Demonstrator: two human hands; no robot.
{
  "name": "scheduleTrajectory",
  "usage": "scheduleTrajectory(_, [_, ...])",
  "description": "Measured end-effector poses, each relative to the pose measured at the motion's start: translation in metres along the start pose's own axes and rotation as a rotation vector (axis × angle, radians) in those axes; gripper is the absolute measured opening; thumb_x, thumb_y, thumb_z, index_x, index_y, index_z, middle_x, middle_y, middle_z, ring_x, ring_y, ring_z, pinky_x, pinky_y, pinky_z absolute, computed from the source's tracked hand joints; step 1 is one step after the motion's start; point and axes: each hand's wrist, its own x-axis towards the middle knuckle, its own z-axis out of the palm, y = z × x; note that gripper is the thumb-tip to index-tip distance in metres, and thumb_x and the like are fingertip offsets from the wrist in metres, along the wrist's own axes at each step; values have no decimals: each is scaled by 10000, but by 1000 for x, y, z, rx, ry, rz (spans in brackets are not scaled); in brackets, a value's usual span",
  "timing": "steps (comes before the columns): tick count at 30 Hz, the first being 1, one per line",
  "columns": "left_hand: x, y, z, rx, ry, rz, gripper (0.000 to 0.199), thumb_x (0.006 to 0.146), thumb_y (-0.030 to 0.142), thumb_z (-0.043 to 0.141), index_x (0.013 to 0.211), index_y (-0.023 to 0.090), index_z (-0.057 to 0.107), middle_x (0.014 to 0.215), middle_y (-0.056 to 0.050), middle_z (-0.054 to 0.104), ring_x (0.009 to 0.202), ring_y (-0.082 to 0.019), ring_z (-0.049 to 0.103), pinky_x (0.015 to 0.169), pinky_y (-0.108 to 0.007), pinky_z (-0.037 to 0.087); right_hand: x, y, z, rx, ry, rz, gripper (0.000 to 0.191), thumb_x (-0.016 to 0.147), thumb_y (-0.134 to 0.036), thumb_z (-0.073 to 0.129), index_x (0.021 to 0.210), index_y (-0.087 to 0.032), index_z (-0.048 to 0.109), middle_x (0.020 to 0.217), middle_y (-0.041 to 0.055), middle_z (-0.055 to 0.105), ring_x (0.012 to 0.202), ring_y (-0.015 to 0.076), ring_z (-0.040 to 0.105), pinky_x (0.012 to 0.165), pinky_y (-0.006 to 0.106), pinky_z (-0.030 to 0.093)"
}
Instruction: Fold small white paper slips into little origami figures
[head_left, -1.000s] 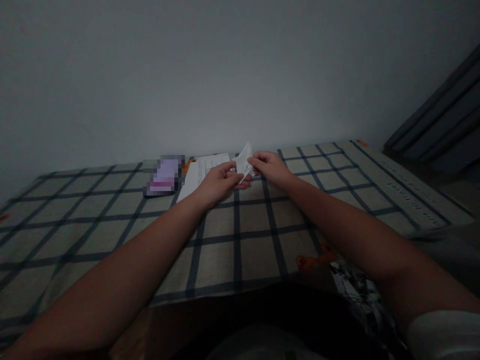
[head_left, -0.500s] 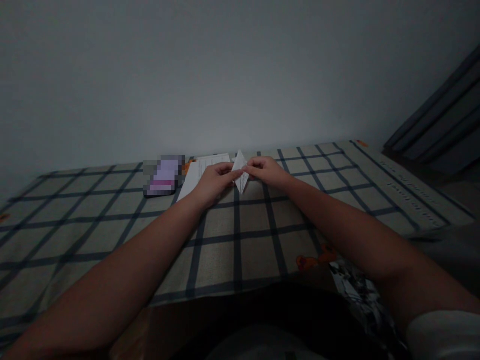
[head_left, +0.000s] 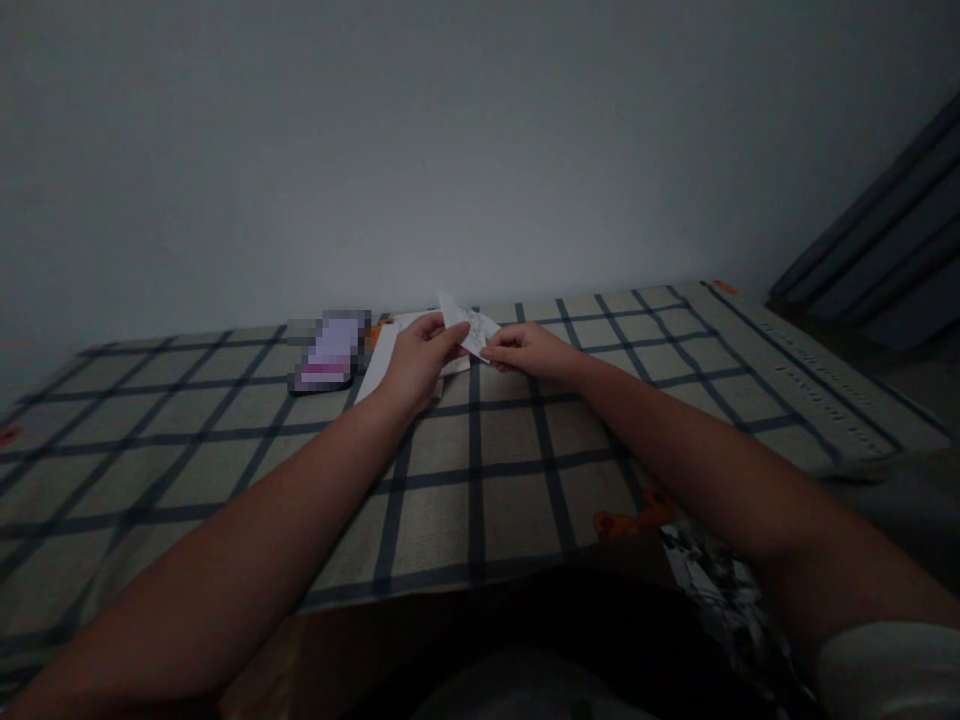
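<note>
Together, a left hand (head_left: 416, 352) and a right hand (head_left: 532, 352) pinch one piece of folded white paper (head_left: 475, 326) between them over the far middle of a cloth-covered desk (head_left: 517, 510); fingers behind it are hidden. Flat white paper (head_left: 379, 356), its sheets uncountable, lies partly covered by the left hand. One phone (head_left: 330, 350), blurred into blocks, rests farther left. Gray drapery (head_left: 892, 215) at far right is cut off.

No words can be made out — dark lettering (head_left: 829, 412) is printed along the right side of the tablecloth (head_left: 435, 520), but is too dim to be read.
</note>
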Motion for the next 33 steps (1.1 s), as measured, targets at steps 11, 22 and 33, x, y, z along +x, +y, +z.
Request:
scheduleTrajectory(11, [-3,2,2,14,-4,43,266,718,299,762,924,145,695,890,-60,725,739,-154,654,744,-301,527,1,-1,-1,-6,-18,-9,370,862,-489,574,708,-157,625,669,5,591,628,116,501,616,263,366])
scheduleTrajectory(22, [-6,4,4,41,11,59,292,696,299,770,929,137,697,900,-68,736,767,-178,675,761,-328,545,0,-3,2,-11,-12,-15,306,863,-409,570,694,-154,596,663,2,579,623,113,502,617,260,370])
scheduleTrajectory(33, [-5,2,1,39,-140,-95,314,696,346,776,929,158,685,925,-57,710,761,-163,660,629,-250,520,2,-2,3,98,-33,-86,252,895,-353,554,728,-165,556,669,-15,534,653,117,498,643,255,382])
